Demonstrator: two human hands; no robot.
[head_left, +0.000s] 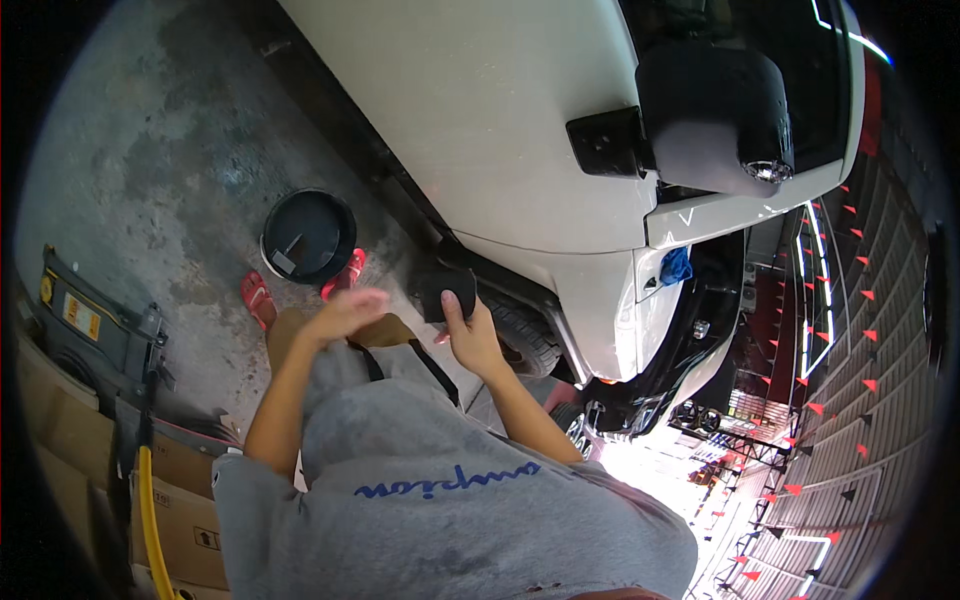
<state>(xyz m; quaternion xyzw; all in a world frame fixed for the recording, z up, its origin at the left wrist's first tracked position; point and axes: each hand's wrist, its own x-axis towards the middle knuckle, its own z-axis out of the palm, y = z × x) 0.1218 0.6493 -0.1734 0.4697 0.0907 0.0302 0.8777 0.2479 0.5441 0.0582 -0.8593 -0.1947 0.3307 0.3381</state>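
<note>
My right hand (472, 335) is closed on a flat, dark black pad-like piece (445, 288), its thumb across the face. My left hand (347, 312) is a little to the left, blurred, with its fingers loosely extended and nothing visible in it. Beyond them, by my red sandals (255, 292), a round black basin (307, 235) sits on the concrete floor with a small flat item (290, 252) inside. A white vehicle (480, 120) stands alongside, its black tire (525, 340) just beyond my right hand.
A floor jack (100, 310) with a yellow handle (150, 500) and cardboard boxes (175, 525) are at the left. A black side mirror (715, 110) juts from the vehicle; a blue cloth (676, 265) rests near its front. Another dark vehicle part and pennant strings show at the right.
</note>
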